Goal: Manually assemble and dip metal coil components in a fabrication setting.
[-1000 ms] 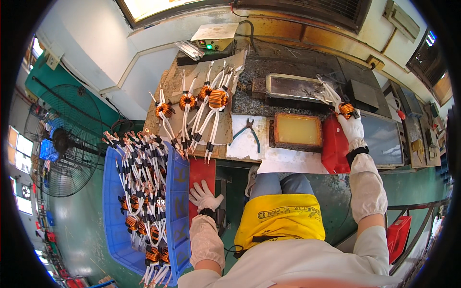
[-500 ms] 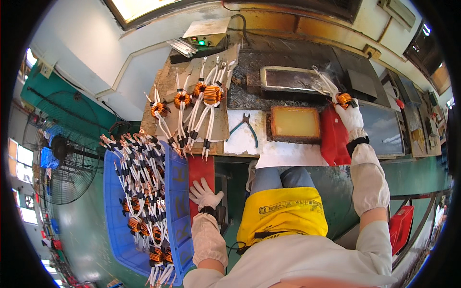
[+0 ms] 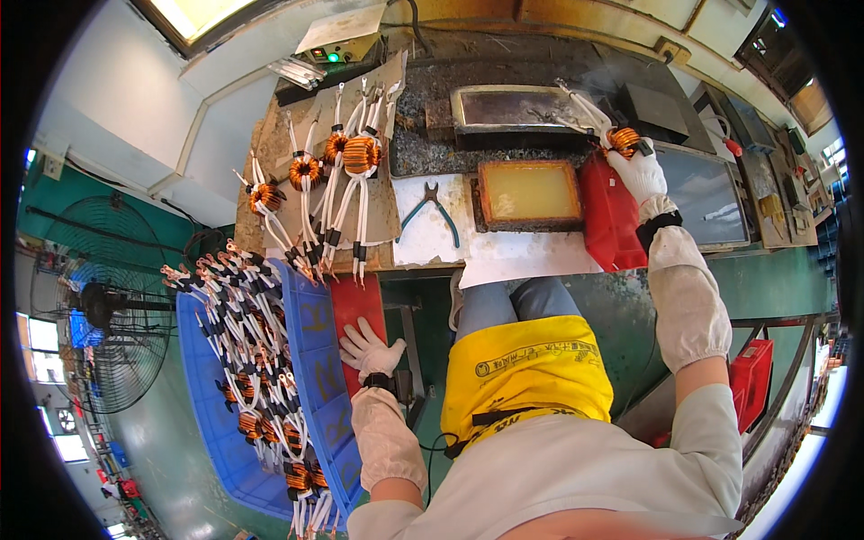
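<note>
My right hand [image 3: 638,173], in a white glove, is closed around a copper-wound ring coil [image 3: 623,140] at the right of the bench. The coil's white leads [image 3: 587,110] point up and left, over the right end of a rectangular metal pot [image 3: 504,137] with a shiny, dark-patched surface. Whether the lead ends touch that surface is unclear. A red plastic piece [image 3: 607,220] stands just below this hand. Down at the left, my gloved left hand [image 3: 371,349] lies with fingers spread on a red board [image 3: 355,301], beside a blue crate [image 3: 310,360]; nothing is in it.
Several coils with white leads [image 3: 362,155] stand on the bench's left side. Cutting pliers [image 3: 429,214] lie open on white paper, left of a framed tray [image 3: 531,221] of yellowish material. More coils fill the crate. A fan [image 3: 99,306] stands far left.
The whole view has shifted, so the bench and crate sit farther left and mostly higher in the picture. Both hands keep about the same places on their things; the right still grips the coil.
</note>
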Tool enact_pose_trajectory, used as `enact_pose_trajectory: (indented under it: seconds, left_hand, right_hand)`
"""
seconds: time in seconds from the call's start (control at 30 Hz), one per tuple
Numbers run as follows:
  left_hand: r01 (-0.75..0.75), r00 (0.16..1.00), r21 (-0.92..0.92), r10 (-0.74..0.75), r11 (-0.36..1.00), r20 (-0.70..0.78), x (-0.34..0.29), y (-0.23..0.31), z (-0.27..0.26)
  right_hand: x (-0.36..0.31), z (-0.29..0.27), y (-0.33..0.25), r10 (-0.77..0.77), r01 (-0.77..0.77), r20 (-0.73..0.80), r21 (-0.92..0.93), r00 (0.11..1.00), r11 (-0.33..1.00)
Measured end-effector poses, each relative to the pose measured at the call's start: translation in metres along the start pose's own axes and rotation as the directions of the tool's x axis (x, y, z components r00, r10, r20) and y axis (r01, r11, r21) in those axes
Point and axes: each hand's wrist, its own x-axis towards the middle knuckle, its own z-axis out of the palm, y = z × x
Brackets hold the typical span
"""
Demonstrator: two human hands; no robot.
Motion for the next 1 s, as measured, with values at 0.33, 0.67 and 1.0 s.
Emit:
enact_pose_trajectory:
  seconds: [0.33, 0.67, 1.0]
  left_hand:
    - [-0.007, 1.0, 0.004, 0.007, 1.0, -0.03, -0.002, -0.001, -0.001]
    - [-0.003, 1.0, -0.015, 0.003, 1.0, -0.023, -0.001, 0.0, 0.0]
    - [-0.023, 0.998, -0.022, 0.022, 0.999, -0.054, 0.0, -0.003, 0.003]
  right_hand:
    - [0.0, 0.0, 0.002, -0.001, 0.001, 0.013, 0.013, 1.0, 1.0]
    - [0.001, 0.001, 0.005, -0.009, 0.009, -0.012, 0.006, 1.0, 1.0]
    - [-0.001, -0.002, -0.001, -0.024, 0.024, -0.009, 0.014, 1.0, 1.0]
